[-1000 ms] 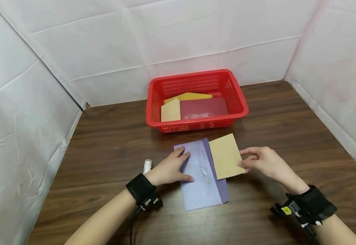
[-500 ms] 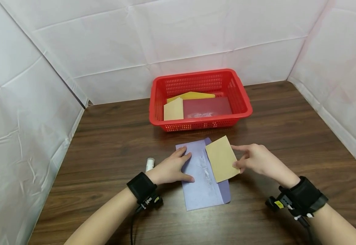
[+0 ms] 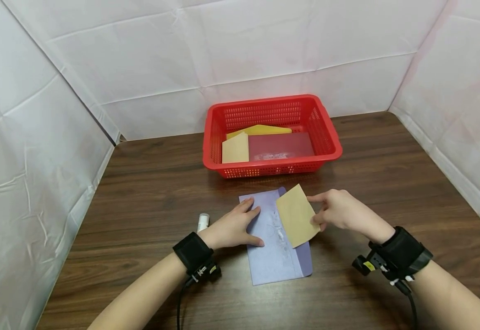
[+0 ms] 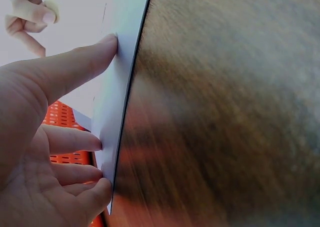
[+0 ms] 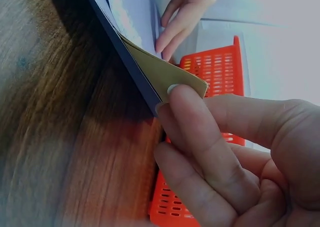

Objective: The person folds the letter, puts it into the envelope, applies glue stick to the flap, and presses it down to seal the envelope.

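Note:
A lavender envelope (image 3: 270,268) lies on the table, its darker flap (image 3: 305,259) folded out to the right. My left hand (image 3: 233,227) rests on its left part with fingers spread, and in the left wrist view the thumb and fingertips press the paper. A small tan card (image 3: 297,215) lies slanted over the flap fold, its left edge at the envelope's opening. My right hand (image 3: 339,211) pinches the card's lower right edge, the index finger stretched along its upper right side. In the right wrist view the card's corner (image 5: 165,74) rises above the envelope.
Behind the envelope stands a red plastic basket (image 3: 260,113) holding a tan envelope (image 3: 235,149), a yellow envelope (image 3: 260,130) and a maroon one (image 3: 281,144). A white cylinder (image 3: 203,222) is beside my left wrist. White sheeting (image 3: 149,68) encloses the table's back and sides.
My right hand has moved left with the tan card, which turned slightly and now overlaps the envelope's opening more. The left hand has stayed on the envelope.

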{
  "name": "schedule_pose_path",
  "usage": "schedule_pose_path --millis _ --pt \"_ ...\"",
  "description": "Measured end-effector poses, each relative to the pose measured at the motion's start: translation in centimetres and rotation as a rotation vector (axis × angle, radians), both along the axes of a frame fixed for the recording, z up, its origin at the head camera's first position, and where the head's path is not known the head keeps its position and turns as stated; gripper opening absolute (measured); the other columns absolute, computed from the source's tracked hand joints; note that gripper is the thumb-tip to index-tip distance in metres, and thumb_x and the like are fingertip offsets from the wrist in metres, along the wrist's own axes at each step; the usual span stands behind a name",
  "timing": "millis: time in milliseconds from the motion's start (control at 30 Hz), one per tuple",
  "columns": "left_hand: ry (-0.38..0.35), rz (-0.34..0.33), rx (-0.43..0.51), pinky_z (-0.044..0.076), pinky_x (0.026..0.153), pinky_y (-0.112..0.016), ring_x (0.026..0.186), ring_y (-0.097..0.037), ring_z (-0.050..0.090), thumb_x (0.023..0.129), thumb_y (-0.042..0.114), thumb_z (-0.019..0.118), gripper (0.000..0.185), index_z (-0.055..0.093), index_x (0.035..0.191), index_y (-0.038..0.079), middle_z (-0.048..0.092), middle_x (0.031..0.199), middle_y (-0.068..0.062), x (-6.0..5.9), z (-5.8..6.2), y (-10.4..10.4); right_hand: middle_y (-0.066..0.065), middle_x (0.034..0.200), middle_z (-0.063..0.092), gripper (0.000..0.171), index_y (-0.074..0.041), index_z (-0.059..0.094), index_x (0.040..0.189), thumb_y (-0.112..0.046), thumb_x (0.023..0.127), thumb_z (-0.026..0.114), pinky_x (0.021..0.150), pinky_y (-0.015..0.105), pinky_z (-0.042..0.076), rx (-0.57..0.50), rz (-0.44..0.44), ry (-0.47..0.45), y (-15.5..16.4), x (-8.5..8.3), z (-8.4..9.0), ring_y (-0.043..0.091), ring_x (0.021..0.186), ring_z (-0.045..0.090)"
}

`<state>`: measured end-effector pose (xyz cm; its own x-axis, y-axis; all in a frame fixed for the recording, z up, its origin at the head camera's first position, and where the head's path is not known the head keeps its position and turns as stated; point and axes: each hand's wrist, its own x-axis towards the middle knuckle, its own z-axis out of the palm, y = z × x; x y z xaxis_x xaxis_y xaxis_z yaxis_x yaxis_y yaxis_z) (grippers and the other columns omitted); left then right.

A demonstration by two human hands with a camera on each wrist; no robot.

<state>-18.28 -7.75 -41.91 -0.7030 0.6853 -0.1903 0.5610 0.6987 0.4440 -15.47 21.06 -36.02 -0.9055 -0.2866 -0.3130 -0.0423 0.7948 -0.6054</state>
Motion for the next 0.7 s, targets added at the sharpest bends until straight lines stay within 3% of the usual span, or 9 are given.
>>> schedule_pose_path --millis 500,700 --pt "-0.016 0.008 0.005 0.028 0.118 -0.040 0.151 -0.033 0.021 0.084 0.046 0.081 0.093 0.040 0.151 -0.003 0.021 0.163 -0.023 0.04 0.35 -0.13 0.002 0.064 0.066 0.059 0.003 0.054 0.142 -0.011 0.088 0.075 0.050 0.027 0.028 -0.063 0.005 0.048 0.32 0.92 -1.06 0.019 0.056 0.053" --pt "-0.022 0.000 0.030 0.020 0.121 -0.043 0.153 -0.037 0.010 0.081 0.049 0.083 0.102 0.034 0.154 -0.002 0.014 0.164 -0.026 0.04 0.39 -0.67 0.003 0.063 0.064 0.058 0.003 0.055 0.141 -0.005 0.087 0.073 0.050 0.027 0.032 -0.054 0.012 0.081 0.08 0.91 -0.85 0.017 0.056 0.052"
